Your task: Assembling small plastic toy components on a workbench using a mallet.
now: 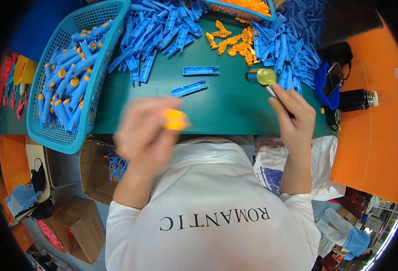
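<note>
My right hand (pixel 296 110) is closed around the metal handle of a small hammer (pixel 266 77). Its head has a see-through yellow end and a darker end, and sits over the green tabletop (pixel 217 110). My left hand (pixel 144 131), smeared by motion, pinches a small orange plastic piece (pixel 175 119) near the table's front edge. Ahead of both hands lie two separate blue plastic half-shells, one straight (pixel 201 71) and one slanted (pixel 189 88). Loose orange pieces (pixel 242 44) are scattered farther back.
To the left, a blue plastic basket (pixel 79 143) holds blue tubes with orange ends. Heaps of blue half-shells (pixel 156 29) and more blue parts (pixel 294 40) cover the back. A black bottle (pixel 355 100) and a phone (pixel 333 79) in a blue holder are on the right.
</note>
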`<act>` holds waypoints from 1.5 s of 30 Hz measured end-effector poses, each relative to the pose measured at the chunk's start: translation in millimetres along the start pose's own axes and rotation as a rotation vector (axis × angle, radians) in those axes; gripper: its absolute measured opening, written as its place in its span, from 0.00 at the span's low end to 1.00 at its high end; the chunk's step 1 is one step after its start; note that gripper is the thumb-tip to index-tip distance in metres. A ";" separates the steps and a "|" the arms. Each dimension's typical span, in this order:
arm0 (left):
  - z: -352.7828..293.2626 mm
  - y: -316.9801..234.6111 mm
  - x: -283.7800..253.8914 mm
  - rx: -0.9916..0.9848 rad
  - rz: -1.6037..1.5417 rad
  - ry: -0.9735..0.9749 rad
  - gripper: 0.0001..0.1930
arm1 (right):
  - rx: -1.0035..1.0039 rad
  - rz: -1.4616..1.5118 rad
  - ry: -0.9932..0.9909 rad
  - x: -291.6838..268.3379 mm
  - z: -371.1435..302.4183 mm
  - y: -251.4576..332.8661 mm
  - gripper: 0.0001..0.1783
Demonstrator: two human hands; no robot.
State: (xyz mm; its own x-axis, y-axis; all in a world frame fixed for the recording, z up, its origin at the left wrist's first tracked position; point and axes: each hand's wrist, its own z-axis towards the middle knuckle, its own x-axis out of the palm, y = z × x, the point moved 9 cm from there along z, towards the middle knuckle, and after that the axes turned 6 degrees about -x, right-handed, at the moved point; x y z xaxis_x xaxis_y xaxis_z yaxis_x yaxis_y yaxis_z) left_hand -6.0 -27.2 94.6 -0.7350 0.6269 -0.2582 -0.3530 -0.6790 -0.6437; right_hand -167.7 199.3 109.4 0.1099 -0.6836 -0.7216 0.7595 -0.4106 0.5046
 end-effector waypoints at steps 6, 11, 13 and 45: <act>65.9 -0.7 -66.3 -0.061 0.652 -0.307 0.23 | -0.125 -0.222 -0.066 34.1 -26.3 -58.4 0.18; 15.5 -94.4 11.8 0.230 -0.955 0.560 0.16 | -0.072 -0.294 -0.234 33.3 -22.6 -31.5 0.21; 11.5 -119.6 28.2 0.112 -1.069 0.637 0.19 | -0.162 -0.082 -0.142 47.2 -11.9 -4.9 0.19; 12.0 -145.2 34.7 0.246 -1.403 0.805 0.16 | -0.279 0.140 0.031 106.4 15.5 28.7 0.16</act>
State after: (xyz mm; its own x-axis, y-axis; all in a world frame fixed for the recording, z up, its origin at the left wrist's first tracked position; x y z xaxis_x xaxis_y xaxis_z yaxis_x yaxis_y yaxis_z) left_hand 12.8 88.5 187.7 0.6685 0.7415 0.0581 -0.5814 0.5697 -0.5809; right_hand -144.2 105.4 54.5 0.2422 -0.7017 -0.6701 0.8818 -0.1288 0.4536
